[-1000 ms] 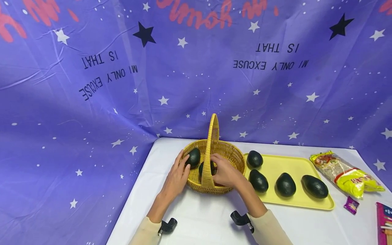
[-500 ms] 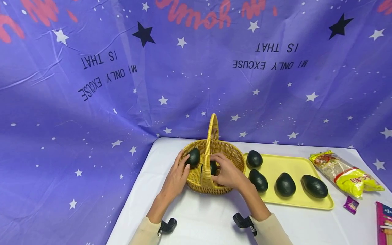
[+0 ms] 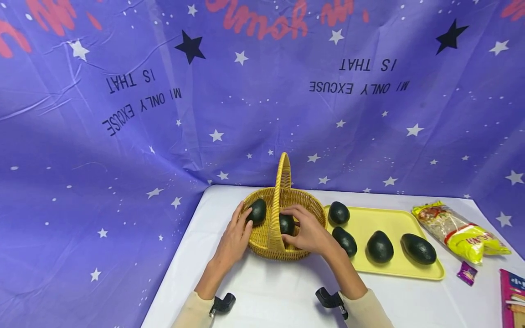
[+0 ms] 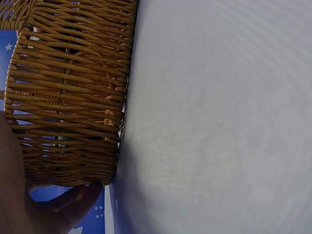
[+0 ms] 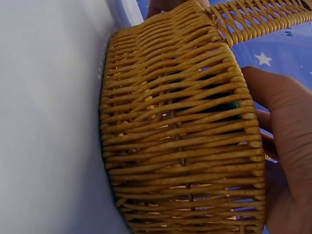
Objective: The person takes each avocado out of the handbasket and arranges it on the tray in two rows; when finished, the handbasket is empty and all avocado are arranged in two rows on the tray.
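A yellow wicker basket (image 3: pixel 305 200) with a tall arched handle stands on the white table. My left hand (image 3: pixel 234 239) grips its left side, fingers over the rim beside a dark green avocado (image 3: pixel 257 212) lying inside. In the left wrist view, fingertips (image 4: pixel 80 202) press the outside of the basket's wall. Reaching over the near right rim, my right hand (image 3: pixel 308 231) holds a second avocado (image 3: pixel 286 224) between thumb and fingers. The handle partly covers that avocado. From the right wrist, the woven wall hides most of what is inside.
Right of the basket lies a yellow tray (image 3: pixel 398 218) with several avocados, among them one at its back left corner (image 3: pixel 339 213). Farther right are a yellow food bag (image 3: pixel 459 232), a small purple packet (image 3: pixel 467 273) and a pink package (image 3: pixel 512 296). A purple starry cloth (image 3: pixel 246 109) hangs behind.
My right hand and the avocado in it have shifted slightly right inside the basket, so more of the avocado shows beside the handle. The left hand stays at the basket's left side.
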`<action>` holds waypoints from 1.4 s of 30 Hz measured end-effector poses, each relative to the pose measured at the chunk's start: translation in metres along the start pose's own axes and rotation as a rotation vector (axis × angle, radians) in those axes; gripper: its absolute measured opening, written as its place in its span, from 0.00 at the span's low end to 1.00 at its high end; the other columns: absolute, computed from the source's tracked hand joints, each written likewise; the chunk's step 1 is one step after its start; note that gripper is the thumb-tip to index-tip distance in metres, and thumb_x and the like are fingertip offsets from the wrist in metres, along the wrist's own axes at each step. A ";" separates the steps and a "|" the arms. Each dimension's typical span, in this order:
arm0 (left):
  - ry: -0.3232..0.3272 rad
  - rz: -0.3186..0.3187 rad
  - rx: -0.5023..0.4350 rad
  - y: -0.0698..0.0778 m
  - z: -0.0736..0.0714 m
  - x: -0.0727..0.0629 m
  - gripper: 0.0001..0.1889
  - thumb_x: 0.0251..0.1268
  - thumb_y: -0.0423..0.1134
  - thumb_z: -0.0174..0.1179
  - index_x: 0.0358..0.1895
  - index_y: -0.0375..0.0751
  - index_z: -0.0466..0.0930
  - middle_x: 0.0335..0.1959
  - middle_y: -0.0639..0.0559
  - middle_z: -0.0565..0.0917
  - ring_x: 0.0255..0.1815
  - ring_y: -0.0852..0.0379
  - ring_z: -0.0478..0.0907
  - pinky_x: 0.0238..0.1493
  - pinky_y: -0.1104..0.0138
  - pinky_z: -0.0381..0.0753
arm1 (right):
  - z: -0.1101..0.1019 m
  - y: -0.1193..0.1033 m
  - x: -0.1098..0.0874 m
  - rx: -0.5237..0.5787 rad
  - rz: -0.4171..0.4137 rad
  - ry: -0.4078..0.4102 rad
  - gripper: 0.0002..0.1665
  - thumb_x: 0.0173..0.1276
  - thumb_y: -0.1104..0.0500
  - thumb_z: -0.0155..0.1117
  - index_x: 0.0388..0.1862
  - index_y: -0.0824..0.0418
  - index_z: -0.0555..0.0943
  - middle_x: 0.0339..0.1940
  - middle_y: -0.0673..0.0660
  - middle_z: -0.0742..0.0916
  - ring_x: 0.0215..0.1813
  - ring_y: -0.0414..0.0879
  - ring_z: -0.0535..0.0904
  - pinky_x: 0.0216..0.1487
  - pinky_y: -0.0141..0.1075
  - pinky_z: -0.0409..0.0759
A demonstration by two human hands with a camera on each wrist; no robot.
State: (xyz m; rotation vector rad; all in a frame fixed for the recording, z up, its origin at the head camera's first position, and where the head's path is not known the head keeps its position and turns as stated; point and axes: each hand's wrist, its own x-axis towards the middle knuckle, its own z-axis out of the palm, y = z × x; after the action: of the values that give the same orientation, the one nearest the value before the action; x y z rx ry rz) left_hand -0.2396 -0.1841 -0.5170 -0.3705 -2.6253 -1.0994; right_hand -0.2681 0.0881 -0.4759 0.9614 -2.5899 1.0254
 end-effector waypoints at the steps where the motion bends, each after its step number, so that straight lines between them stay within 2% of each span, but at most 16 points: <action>1: 0.001 0.003 0.000 0.000 0.000 0.000 0.29 0.92 0.54 0.40 0.84 0.45 0.67 0.90 0.48 0.52 0.84 0.37 0.61 0.76 0.38 0.68 | 0.000 0.000 -0.001 -0.005 -0.007 0.004 0.39 0.57 0.57 0.87 0.67 0.62 0.83 0.67 0.57 0.83 0.68 0.54 0.81 0.65 0.50 0.84; 27: 0.003 0.006 -0.018 0.000 0.001 0.000 0.29 0.92 0.54 0.40 0.83 0.45 0.67 0.90 0.48 0.52 0.84 0.38 0.61 0.77 0.38 0.68 | -0.018 0.004 -0.012 -0.029 -0.019 0.039 0.39 0.57 0.54 0.85 0.67 0.61 0.82 0.69 0.56 0.82 0.69 0.54 0.80 0.62 0.51 0.84; 42: 0.011 0.012 -0.013 -0.003 0.002 0.000 0.28 0.92 0.54 0.41 0.82 0.44 0.68 0.90 0.47 0.52 0.84 0.37 0.62 0.75 0.38 0.69 | -0.029 0.009 -0.018 0.005 -0.022 0.053 0.39 0.58 0.56 0.83 0.69 0.60 0.81 0.71 0.55 0.81 0.68 0.50 0.80 0.63 0.49 0.84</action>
State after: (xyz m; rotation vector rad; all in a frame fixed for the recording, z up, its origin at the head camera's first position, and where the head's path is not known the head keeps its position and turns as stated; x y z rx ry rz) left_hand -0.2408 -0.1847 -0.5204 -0.3807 -2.6042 -1.1118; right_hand -0.2615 0.1218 -0.4666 0.9486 -2.5294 1.0374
